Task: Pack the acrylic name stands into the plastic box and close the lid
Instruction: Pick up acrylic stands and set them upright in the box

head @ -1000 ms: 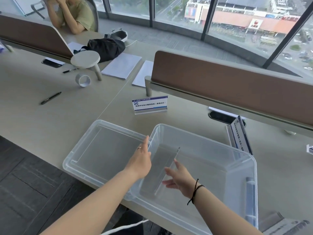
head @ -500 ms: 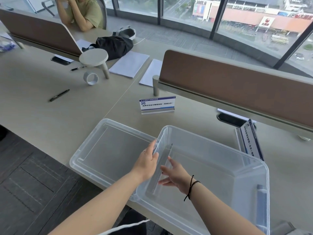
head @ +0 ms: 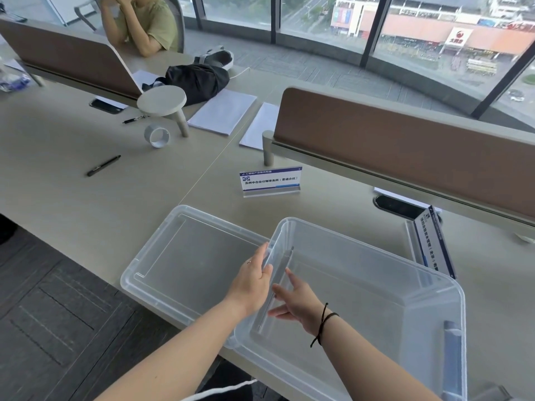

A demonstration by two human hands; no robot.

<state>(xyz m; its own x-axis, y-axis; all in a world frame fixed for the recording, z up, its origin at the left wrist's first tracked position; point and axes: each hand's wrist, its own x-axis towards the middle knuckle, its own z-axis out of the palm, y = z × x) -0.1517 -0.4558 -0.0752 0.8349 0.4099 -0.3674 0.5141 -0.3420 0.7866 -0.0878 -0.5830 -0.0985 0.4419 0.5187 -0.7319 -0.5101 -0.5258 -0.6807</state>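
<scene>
A clear acrylic name stand [head: 276,287] lies inside the plastic box [head: 376,256], against its left wall, long axis running from near edge to far edge. The left hand [head: 252,280] rests on the left rim, thumb over the edge; the right hand [head: 295,301] touches the stand with straight, spread fingers. The translucent lid [head: 185,256] lies flat just left of the box. Two printed name stands remain on the desk: one upright beyond the box [head: 270,180], one beside its right side [head: 431,241].

Plastic box [head: 362,290]: clear, open, near right. Lid [head: 185,256]: clear, flat, touching box's left. Name stands: one [head: 276,287] against box's left inner wall; one [head: 270,181] upright, far; one [head: 432,244] right.
</scene>
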